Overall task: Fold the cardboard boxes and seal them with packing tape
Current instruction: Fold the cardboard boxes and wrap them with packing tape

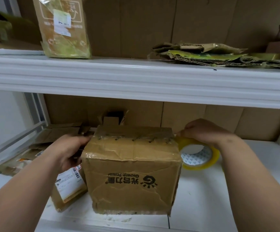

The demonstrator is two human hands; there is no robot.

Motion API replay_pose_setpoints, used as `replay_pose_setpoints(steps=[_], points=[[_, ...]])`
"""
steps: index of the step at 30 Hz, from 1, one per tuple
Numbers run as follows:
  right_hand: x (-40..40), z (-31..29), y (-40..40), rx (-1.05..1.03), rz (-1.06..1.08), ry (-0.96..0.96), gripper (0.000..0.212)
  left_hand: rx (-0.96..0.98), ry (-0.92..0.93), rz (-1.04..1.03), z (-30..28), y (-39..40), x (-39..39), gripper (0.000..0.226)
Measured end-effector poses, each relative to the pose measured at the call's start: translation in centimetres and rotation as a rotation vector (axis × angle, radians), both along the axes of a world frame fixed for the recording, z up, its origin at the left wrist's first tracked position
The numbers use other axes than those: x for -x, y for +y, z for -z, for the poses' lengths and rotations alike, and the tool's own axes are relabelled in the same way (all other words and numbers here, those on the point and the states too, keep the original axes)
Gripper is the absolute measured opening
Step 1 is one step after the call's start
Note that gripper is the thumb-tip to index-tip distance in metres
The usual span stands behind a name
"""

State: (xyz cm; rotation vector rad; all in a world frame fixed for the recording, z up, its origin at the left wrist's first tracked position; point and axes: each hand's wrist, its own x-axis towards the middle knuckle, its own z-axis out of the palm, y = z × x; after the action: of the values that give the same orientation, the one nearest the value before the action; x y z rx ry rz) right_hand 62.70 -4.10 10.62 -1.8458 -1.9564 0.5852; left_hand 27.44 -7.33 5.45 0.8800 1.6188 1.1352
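Standing at six o'clock on the lower white shelf (202,206), the closed box (132,171) shows its printed face toward the camera, logo upside down, its top seam under a strip of clear tape (132,136); the left hand (69,153), at nine o'clock of the box, curls its fingers around the upper left edge and grips it; the right hand (206,131), at two o'clock, pinches the yellowish tape roll (199,156) at the box's top right corner, the roll hanging just beside the right wall; a smaller labelled box (69,186) leans against the left wall at eight o'clock; flat cardboard (35,144) lies at ten o'clock; on the upper shelf (135,76) a carton (64,27) stands at eleven o'clock and crushed cardboard (211,54) lies at one o'clock.
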Motion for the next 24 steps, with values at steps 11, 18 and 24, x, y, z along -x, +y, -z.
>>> replay_pose_setpoints(steps=[11,18,24], points=[[-1.1,1.6,-0.4,-0.038,-0.046,0.182,0.031,-0.121,0.29,0.129,-1.9,-0.6,-0.4,0.03],[-2.5,2.4,-1.1,0.024,-0.021,0.494,0.023,-0.251,0.44,0.021,-0.6,0.5,-1.2,0.024],[-3.5,2.7,-2.0,0.073,-0.093,0.577,0.045,-0.255,0.822,0.011,-1.1,2.2,-2.0,0.034]])
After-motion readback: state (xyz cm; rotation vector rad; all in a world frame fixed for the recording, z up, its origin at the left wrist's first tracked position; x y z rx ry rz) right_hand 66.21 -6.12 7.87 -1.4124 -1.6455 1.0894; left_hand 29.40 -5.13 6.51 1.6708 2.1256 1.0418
